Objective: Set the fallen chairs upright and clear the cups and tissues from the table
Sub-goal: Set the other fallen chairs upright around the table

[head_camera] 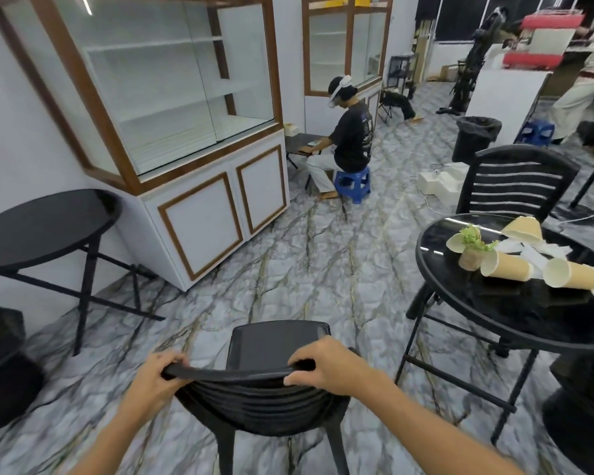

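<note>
A black plastic chair (pixel 271 351) stands upright right below me, its seat facing away. My left hand (pixel 162 375) and my right hand (pixel 319 365) both grip the top rail of its backrest. To the right, a round black table (pixel 432 279) carries several tipped paper cups, among them one (pixel 506 267) beside another (pixel 573 274), plus white tissues (pixel 535 250) and a small potted plant (pixel 472 246). A second black chair (pixel 515 180) stands upright behind that table.
Another round black table (pixel 45 224) stands at the left by a white display cabinet (pixel 199 207). A black bin (pixel 474 137) sits beyond the far chair, a dark bin (pixel 0 365) at my left. A person sits on a blue stool (pixel 352 181) further back.
</note>
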`<state>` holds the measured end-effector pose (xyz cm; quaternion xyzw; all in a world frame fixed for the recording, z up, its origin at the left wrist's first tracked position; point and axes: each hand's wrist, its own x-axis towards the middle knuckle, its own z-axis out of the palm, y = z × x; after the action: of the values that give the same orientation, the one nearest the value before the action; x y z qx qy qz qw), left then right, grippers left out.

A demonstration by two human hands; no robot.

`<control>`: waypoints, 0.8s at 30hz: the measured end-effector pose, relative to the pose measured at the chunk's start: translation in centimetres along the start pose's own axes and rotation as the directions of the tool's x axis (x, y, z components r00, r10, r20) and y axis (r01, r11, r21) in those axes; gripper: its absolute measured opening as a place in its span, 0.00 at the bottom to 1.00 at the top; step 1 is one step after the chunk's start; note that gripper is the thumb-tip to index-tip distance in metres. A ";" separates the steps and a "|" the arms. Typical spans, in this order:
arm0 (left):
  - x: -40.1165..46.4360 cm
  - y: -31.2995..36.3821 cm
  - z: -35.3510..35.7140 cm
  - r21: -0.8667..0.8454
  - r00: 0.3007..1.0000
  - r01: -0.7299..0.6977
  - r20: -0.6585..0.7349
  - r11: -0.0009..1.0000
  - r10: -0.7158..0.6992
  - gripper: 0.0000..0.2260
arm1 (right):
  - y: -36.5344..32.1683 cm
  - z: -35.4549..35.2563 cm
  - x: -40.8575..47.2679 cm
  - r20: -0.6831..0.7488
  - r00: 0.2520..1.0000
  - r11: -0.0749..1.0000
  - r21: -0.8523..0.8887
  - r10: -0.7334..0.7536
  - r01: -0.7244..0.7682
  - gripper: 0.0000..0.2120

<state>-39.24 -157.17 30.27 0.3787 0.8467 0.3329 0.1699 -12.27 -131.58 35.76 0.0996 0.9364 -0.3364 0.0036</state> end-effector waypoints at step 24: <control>-3.3 2.9 2.0 0.048 0.999 -0.045 0.033 0.998 0.043 0.22 | 6.5 0.8 -2.5 0.083 0.979 0.977 -0.119 0.185 -0.174 0.32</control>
<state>-34.46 -157.33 30.92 0.4065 0.8432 0.3097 0.1669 -8.66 -127.65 31.24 0.1678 0.9397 -0.2863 0.0832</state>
